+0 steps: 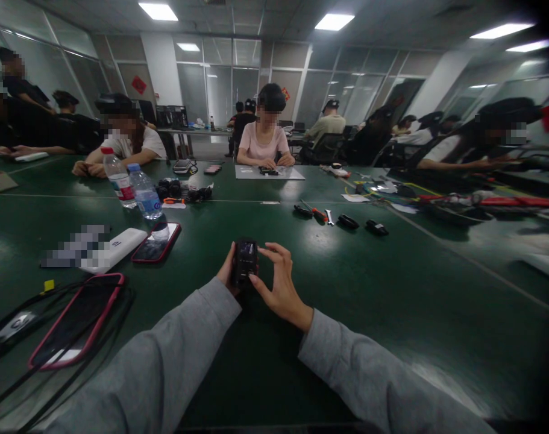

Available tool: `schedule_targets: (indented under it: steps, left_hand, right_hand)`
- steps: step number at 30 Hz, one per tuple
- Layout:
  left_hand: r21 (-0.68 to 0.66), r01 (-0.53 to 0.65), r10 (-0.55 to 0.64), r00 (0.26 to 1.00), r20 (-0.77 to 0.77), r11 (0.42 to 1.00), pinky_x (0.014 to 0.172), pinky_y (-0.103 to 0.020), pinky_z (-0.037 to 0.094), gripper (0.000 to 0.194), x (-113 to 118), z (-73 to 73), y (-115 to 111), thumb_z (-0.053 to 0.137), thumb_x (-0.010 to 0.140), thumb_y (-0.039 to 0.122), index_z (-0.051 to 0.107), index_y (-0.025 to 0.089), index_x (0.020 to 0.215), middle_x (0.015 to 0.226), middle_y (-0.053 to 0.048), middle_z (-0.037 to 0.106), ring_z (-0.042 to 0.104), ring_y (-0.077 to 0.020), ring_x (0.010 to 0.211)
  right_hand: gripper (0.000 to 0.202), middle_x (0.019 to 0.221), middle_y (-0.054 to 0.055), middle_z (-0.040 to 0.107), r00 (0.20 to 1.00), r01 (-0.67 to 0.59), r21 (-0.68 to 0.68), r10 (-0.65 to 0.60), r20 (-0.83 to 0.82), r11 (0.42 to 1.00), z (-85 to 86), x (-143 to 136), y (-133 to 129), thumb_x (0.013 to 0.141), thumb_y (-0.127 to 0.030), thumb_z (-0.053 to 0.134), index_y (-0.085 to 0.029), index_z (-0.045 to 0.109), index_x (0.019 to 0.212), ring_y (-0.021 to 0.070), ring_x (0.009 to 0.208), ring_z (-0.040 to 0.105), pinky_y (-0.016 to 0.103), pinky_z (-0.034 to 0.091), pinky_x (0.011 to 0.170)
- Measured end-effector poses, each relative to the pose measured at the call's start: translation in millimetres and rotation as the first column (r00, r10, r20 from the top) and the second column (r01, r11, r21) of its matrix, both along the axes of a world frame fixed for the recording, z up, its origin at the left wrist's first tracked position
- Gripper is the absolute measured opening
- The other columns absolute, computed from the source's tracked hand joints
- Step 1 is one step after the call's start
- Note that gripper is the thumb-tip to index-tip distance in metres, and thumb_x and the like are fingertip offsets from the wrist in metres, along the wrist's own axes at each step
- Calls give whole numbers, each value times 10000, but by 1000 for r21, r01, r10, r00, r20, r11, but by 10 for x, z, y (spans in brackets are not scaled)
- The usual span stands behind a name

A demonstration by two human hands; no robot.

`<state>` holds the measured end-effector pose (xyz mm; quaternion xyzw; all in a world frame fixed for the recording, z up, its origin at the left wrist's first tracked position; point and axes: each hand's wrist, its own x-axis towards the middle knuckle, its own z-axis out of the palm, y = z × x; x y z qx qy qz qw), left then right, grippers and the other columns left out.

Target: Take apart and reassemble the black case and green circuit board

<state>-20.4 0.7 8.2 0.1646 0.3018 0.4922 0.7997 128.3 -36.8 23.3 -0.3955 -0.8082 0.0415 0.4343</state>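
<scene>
My left hand (229, 270) is closed around the left side of a small black handheld device with a screen (246, 259), held upright above the green table. Its screen is lit at the top, and small buttons show below. My right hand (281, 280) is at the device's right side with fingers apart. The right thumb tip touches the lower front by the buttons, while the index fingertip is at the upper right edge. Most of my left fingers are hidden behind the device.
On the green table (392, 313), phones (82, 319), a white power bank (114, 250), cables and two water bottles (145, 193) lie or stand to the left. Ahead are a screwdriver (319, 214), a wrench (329, 217) and black parts (348, 221). Several people sit around.
</scene>
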Motion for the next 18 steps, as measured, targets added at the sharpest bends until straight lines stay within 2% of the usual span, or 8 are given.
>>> schedule_targets:
  steps: [2, 4, 7, 12, 18]
  left_hand:
    - [-5, 16, -16, 1000, 4, 1000, 526, -253, 466, 565, 0, 11, -7, 407, 806, 598, 622, 103, 970, 665, -70, 643, 601, -148, 558]
    - [-11, 42, -42, 999, 26, 999, 523, -251, 468, 566, -1, 13, -12, 407, 803, 603, 626, 100, 942, 656, -68, 640, 602, -147, 554]
    - [5, 73, -73, 994, 86, 997, 579, -257, 485, 568, -1, 8, -10, 398, 811, 598, 620, 101, 973, 696, -66, 648, 612, -142, 586]
    - [57, 114, -123, 976, 182, 992, 814, -301, 467, 595, 14, -5, -2, 367, 825, 597, 585, 104, 1079, 912, -98, 658, 631, -179, 840]
    - [73, 118, -124, 988, 91, 990, 838, -327, 455, 572, 29, -26, -12, 421, 799, 600, 600, 111, 1035, 916, -111, 656, 623, -215, 890]
  right_hand:
    - [502, 1324, 105, 306, 999, 18, 30, -19, 45, 999, 8, 14, 3, 847, -394, 499, -229, 322, 1286, 269, 1244, 299, 481, 301, 1000]
    - [551, 1334, 112, 300, 997, 16, 105, -24, 78, 994, 10, 21, 2, 843, -387, 508, -222, 277, 1315, 273, 1249, 297, 476, 292, 1001]
    - [579, 1339, 113, 319, 990, -41, 195, 13, 143, 980, 17, 4, -11, 852, -364, 494, -226, 218, 1342, 266, 1245, 318, 464, 285, 994]
    - [472, 1321, 108, 383, 927, -126, 65, 94, 363, 990, 61, -63, -36, 894, -350, 436, -196, 308, 1322, 249, 1229, 344, 443, 273, 990]
    - [548, 1335, 128, 322, 977, -89, 142, 59, 203, 986, 52, -37, -42, 881, -373, 465, -204, 222, 1343, 254, 1260, 301, 449, 292, 995]
